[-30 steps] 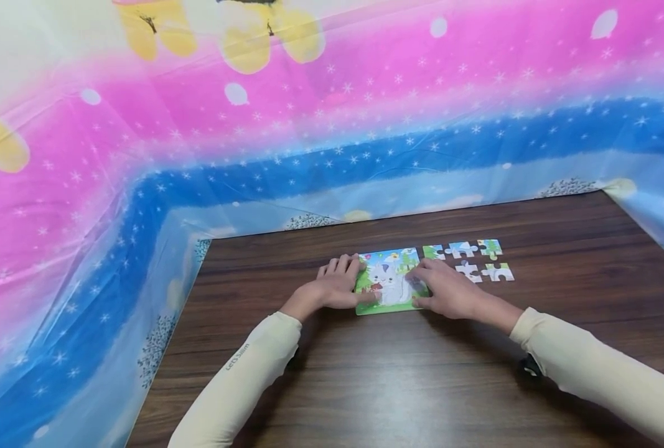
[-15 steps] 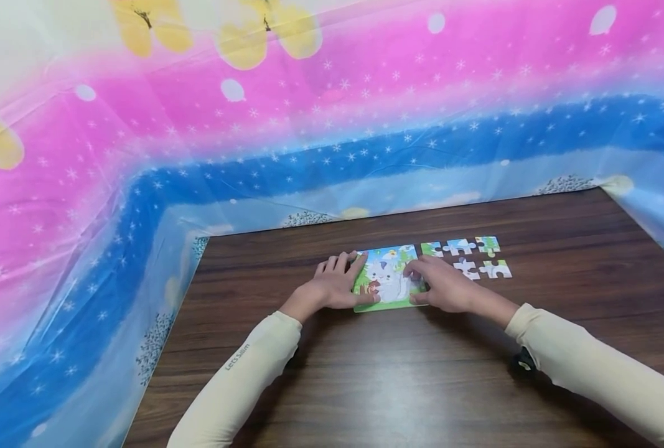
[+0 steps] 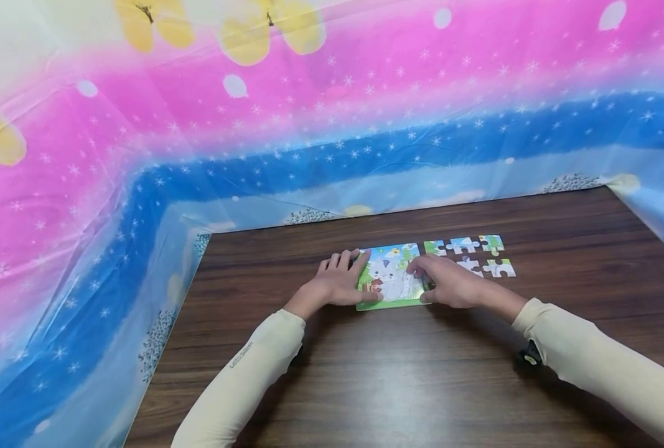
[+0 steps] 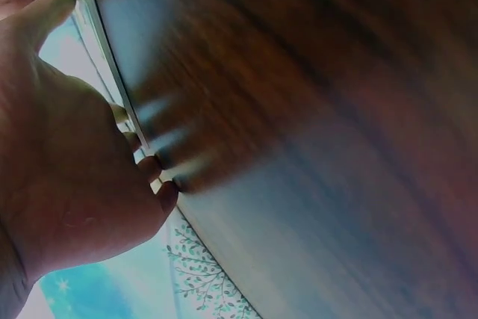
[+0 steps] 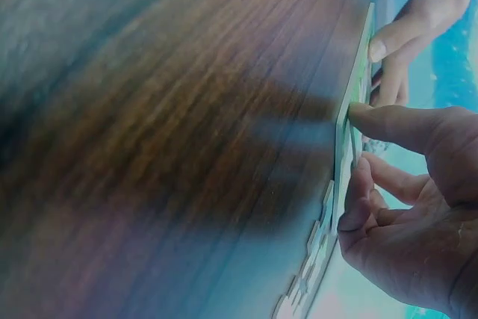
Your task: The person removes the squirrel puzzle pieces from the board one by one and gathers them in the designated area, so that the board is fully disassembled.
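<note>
A flat jigsaw puzzle with a white cat on a green and blue scene lies on the dark wooden table. My left hand rests on its left side, fingers spread and thumb along the lower left of the picture. At the right side, my right hand has its index finger and thumb bent toward each other over a puzzle piece at the edge. The right wrist view shows the right thumb at the rim of the puzzle board, the other fingers curled. The hand hides most of that piece.
Several loose puzzle pieces lie in two rows right of the puzzle, close behind the right hand, which partly covers the nearer row. A patterned pink and blue cloth hangs along the back and left edges of the wooden table.
The right thumb has shifted slightly right along the puzzle's lower right edge, with the fingers drawn a little rightward. The left hand keeps its place.
</note>
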`<state>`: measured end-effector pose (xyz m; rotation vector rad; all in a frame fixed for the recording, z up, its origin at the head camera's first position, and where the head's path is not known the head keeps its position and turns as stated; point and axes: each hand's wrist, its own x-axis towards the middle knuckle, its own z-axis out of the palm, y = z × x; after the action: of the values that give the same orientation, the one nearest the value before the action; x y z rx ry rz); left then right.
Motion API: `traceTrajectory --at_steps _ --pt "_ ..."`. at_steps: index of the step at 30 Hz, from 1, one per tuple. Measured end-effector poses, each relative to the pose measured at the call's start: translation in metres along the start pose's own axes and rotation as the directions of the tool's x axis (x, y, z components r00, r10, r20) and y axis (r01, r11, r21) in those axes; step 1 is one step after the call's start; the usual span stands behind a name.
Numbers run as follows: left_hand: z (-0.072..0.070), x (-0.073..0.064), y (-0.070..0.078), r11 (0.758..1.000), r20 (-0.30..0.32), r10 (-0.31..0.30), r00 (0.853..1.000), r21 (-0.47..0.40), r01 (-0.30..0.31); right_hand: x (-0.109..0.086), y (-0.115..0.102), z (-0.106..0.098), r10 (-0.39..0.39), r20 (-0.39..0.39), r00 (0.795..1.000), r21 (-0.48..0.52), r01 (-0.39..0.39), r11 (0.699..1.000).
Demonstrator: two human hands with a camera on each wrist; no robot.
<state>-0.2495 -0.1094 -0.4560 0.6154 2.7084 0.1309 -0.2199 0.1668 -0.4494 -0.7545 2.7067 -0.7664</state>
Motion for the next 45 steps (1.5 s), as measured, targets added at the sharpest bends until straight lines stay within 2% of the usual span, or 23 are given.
traceTrajectory --at_steps 3,6,11,14,20,24,32,39,45 --pt "-0.001 -0.001 -0.002 1.000 -0.009 0.017 1.000 -0.012 -0.017 0.000 -0.001 -0.001 -0.001 -0.004 1.000 -0.011 0.001 1.000" --pt "0.003 0.003 -0.007 1.000 -0.009 0.012 1.000 -0.026 -0.013 0.000 -0.002 0.001 -0.005 -0.003 1.000 -0.012 0.005 1.000" --pt "0.012 0.007 -0.012 0.999 0.022 -0.035 0.999 -0.039 0.036 0.001 -0.002 0.006 -0.022 0.029 0.999 -0.011 0.022 1.000" --pt "0.013 0.007 -0.011 0.997 0.032 -0.062 0.998 -0.046 0.063 0.004 -0.002 0.006 -0.039 0.043 0.998 -0.045 0.041 0.998" --pt "0.010 0.009 -0.006 0.995 0.044 -0.080 0.996 -0.048 0.082 0.007 -0.001 0.000 -0.078 0.025 0.997 -0.125 0.080 0.989" --pt "0.009 0.010 -0.003 0.995 0.076 -0.087 0.993 -0.044 0.091 0.008 0.001 -0.004 -0.086 0.032 0.996 -0.127 0.090 0.988" --pt "0.003 0.013 0.006 0.994 0.080 -0.095 0.992 -0.042 0.099 0.006 0.006 -0.006 -0.087 0.017 0.996 -0.139 0.088 0.986" --pt "0.000 0.020 0.008 0.994 0.086 -0.098 0.991 -0.047 0.102 0.005 0.007 -0.011 -0.100 0.007 0.995 -0.058 0.100 0.993" --pt "-0.005 0.017 0.006 0.996 0.064 -0.087 0.994 -0.028 0.089 0.006 0.015 -0.008 -0.108 -0.012 0.994 -0.060 0.107 0.992"
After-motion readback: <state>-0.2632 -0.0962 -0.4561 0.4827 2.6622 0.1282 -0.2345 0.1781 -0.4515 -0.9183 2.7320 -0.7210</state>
